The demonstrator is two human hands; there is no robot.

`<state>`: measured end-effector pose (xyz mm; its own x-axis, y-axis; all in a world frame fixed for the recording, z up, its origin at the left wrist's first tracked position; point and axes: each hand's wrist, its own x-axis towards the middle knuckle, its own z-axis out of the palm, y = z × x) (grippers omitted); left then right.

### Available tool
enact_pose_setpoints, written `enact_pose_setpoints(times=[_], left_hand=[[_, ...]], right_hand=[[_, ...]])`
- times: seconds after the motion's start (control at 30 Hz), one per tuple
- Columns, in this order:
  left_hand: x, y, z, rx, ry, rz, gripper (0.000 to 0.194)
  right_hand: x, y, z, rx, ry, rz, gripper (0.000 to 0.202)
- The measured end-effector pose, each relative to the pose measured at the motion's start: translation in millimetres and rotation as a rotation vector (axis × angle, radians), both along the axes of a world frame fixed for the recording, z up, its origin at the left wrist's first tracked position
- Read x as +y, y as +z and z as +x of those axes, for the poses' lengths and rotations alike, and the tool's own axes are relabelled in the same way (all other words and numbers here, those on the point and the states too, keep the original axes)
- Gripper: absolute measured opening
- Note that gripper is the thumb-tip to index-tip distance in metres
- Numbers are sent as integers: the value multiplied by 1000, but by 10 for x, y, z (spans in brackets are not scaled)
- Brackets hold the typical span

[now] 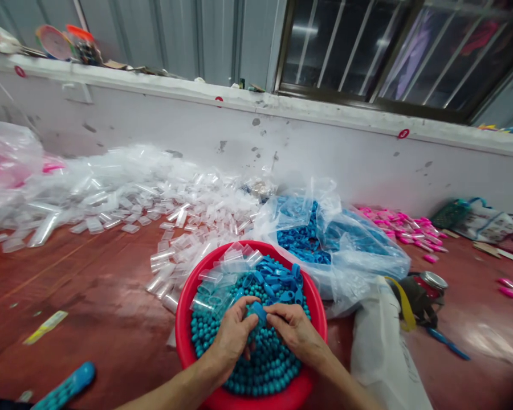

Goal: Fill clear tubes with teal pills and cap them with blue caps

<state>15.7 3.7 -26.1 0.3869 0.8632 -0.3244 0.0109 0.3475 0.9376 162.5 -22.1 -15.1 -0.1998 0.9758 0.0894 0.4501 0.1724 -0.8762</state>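
A red basin [182, 324] holds many teal beads [265, 370], blue plastic caps [277, 280] and clear plastic tubes [216, 293]. Above the beads, my left hand [235, 330] grips a blue cap [257, 313] between thumb and fingers; part of a clear piece may be under it, too blurred to tell. From the right, my right hand [294, 329] touches the same cap with its fingers pinched together at the cap's edge.
Loose clear tubes [132, 193] pile up behind and left. A plastic bag [367, 256] of blue caps stands behind right, pink pieces [406, 225] beyond. A white bag [380, 341] lies right; a bead-filled tube [68, 387] lies front left.
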Motion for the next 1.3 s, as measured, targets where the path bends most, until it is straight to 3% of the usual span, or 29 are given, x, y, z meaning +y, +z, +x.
enact_pose_setpoints(times=[0.23,0.37,0.47,0.57,0.67,0.77,0.87,1.03,1.17,1.3], left_hand=[[99,142,-228,-101,-157,-22,39],[81,183,-286,-69,-226,49,35],[25,196,-233,23,-92,110,34],[-18,212,-170,58,41,154,39],[-16,216,-163,-29,93,213,41],[11,202,-210,-155,-24,224,38],[19,188,-246,-185,-89,213,29],[-28,177,-207,-177,50,251,12],[-51,106,-169,-150,130,224,11],[-15,34,-203,-84,125,264,13]], right_hand=[[77,140,75,319,58,-273,25],[171,201,-5,404,-122,-262,37],[145,205,-125,205,-144,-109,37],[50,199,-231,-39,21,15,47],[-29,165,-305,-194,120,-15,91],[-64,128,-371,-331,88,-29,115],[-78,127,-446,-435,43,77,105],[-74,137,-524,-631,33,245,94],[-69,83,-553,-693,82,240,92],[-69,63,-593,-614,98,149,96]])
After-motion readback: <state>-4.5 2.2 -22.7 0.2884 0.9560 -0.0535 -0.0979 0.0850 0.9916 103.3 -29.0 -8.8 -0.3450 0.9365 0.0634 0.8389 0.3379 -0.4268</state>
